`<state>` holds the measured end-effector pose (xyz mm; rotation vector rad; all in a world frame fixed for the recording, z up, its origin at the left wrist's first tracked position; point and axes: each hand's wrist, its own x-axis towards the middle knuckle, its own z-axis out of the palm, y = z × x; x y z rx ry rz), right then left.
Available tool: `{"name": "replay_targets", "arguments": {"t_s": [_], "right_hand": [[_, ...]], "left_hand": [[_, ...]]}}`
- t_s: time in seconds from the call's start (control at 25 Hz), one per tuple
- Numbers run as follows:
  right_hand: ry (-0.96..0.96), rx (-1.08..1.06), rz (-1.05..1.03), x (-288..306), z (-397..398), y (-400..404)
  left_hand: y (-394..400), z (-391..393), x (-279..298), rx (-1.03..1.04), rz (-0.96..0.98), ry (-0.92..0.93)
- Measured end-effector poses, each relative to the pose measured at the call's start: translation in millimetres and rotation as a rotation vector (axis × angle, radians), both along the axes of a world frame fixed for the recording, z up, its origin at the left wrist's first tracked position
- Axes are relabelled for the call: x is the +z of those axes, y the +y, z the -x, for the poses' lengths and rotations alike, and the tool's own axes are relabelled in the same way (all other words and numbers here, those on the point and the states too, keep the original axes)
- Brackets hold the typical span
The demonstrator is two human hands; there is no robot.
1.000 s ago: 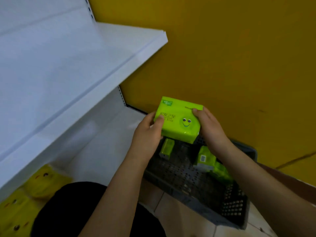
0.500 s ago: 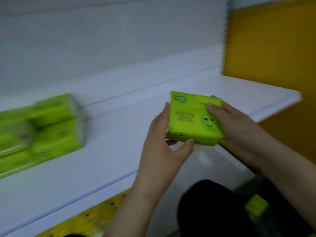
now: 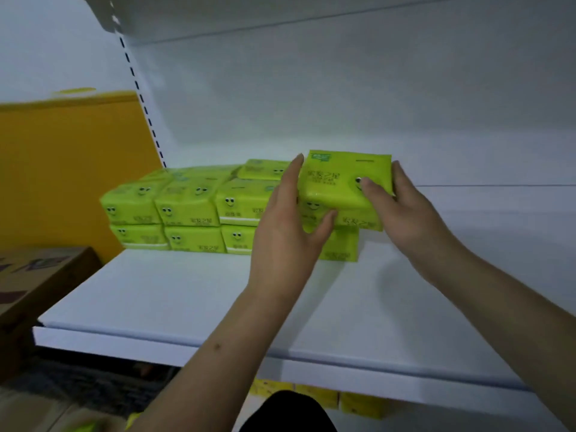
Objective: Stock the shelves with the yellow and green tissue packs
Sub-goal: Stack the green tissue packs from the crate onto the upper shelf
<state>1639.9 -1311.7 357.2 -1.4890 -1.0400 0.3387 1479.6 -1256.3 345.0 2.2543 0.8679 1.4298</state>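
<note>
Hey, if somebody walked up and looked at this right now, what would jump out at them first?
Most striking is the green tissue pack held between the left hand and right hand, at the right end of the stacked green packs on the white shelf. That stack runs two layers high against the shelf's back left. Yellow packs peek out on the shelf below, and a cardboard box sits at far left.

Green tissue packs (image 3: 187,202) on the white shelf (image 3: 174,294): front face shows two tiers of four, counting one held pack (image 3: 346,182); at least one more behind. Yellow packs (image 3: 314,395) below: three partly visible. Hands: two. Cardboard box (image 3: 34,275): one
</note>
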Motion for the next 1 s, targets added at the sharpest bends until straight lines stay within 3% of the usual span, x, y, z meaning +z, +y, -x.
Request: {"name": "replay_targets", "arguments": {"t_s": [0.16, 0.28, 0.44, 0.56, 0.76, 1.0], "right_hand": [[-0.041, 0.029, 0.148, -14, 4, 45], [0.021, 0.058, 0.162, -25, 3, 56], [0.070, 0.076, 0.163, -23, 1, 49], [0.026, 0.004, 0.220, -14, -7, 28], [-0.021, -0.140, 0.059, 3, -41, -63], [-0.128, -0.504, -0.001, 1, -120, -241]], "left_hand": [[42, 8, -15, 0.209, -0.250, 0.262], [55, 5, -27, 0.301, -0.322, 0.404], [48, 4, -24, 0.307, -0.320, 0.469], [20, -3, -18, 0.287, -0.279, 0.419], [-76, -46, -10, -0.006, -0.275, 0.288], [-236, -133, -30, -0.452, -0.367, 0.301]]}}
